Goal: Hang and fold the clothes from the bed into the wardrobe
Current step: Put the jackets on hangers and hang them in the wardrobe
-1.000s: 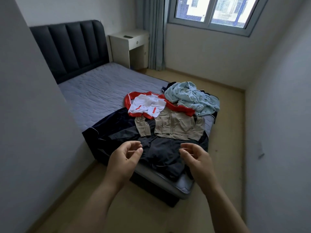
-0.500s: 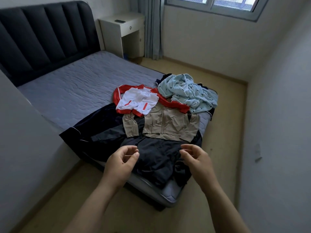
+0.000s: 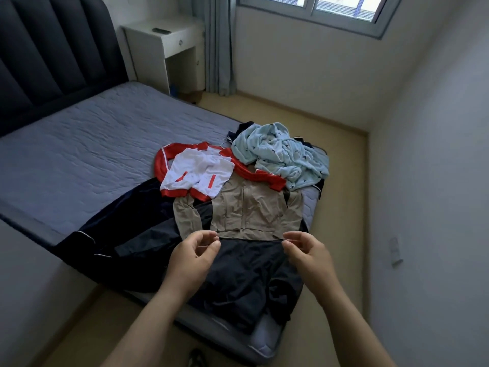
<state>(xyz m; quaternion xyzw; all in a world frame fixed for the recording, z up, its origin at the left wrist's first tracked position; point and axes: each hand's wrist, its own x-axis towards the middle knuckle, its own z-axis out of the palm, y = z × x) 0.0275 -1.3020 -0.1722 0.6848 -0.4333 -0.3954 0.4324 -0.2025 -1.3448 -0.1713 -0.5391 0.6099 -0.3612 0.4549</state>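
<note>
L hand (image 3: 193, 258) & R hand (image 3: 308, 256) are hovering empty, fingers loosely curled, over the foot end of the bed (image 3: 92, 144). Beige jacket (image 3: 246, 207) is lying flat there, hem just ahead of both, long axis running away; neither hand's nearer.

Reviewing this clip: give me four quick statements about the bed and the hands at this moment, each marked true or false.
1. The left hand and right hand hold nothing. True.
2. The beige jacket lies over the red-and-white jacket. False: the red-and-white jacket overlaps the beige one.
3. The light blue garment is folded flat. False: it lies crumpled in a heap.
4. A white nightstand stands beside the headboard. True.
</note>
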